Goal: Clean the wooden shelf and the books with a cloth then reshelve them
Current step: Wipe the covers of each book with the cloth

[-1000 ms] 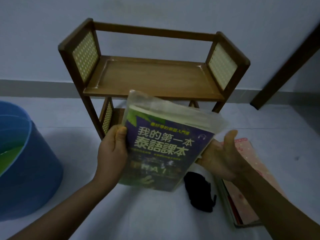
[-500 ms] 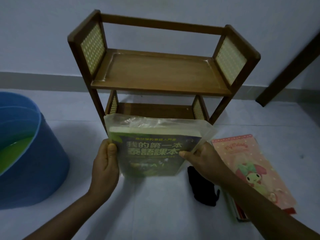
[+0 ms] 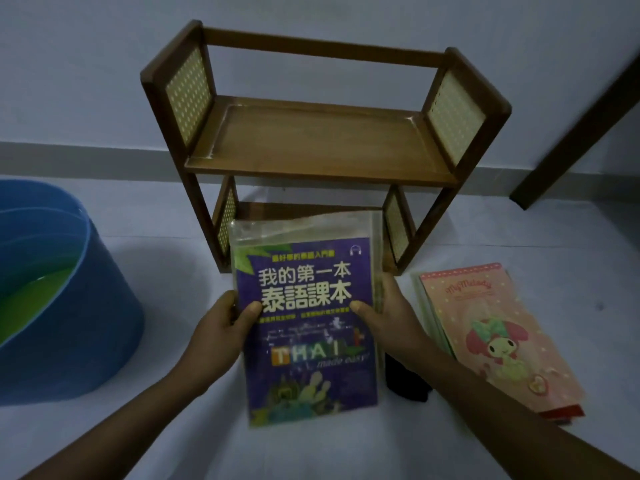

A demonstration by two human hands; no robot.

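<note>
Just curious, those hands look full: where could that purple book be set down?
The shelf's upper board is bare. Bare floor lies between the blue tub and the purple book. Right of it is crowded: black cloth, then pink books.

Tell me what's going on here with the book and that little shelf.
A person holds a purple Thai textbook in a clear plastic cover with both hands, left hand and right hand gripping its side edges, in front of the wooden shelf. A black cloth lies on the floor beside a pink book stack; a blue tub sits left.
</note>
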